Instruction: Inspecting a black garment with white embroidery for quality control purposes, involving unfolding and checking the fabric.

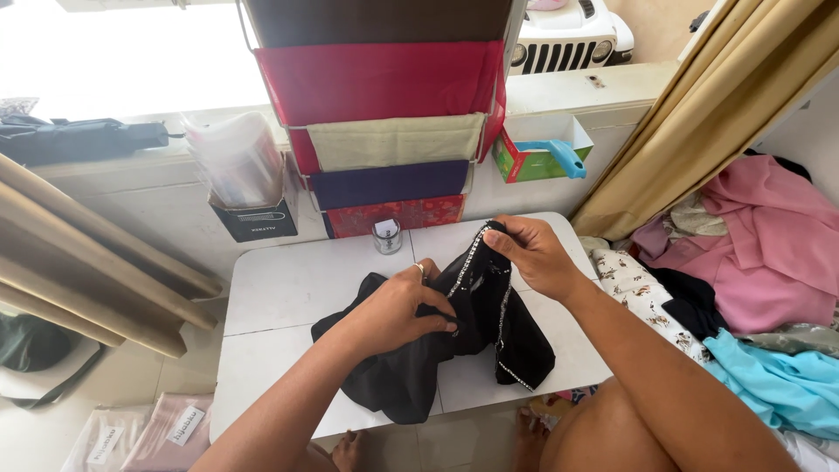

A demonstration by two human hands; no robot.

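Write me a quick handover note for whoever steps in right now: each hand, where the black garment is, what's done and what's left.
Left hand: fingers pinching the black garment near its middle, pressing it toward the white table.
Right hand: fingers holding up the garment's top edge by the silvery beaded trim.
Garment: bunched on the table, partly lifted, trim running down its right side.
Done: garment gathered in both hands.
Left: it is not yet flat or folded.
Nearby: small glass jar at the table's far edge; pile of clothes to the right.
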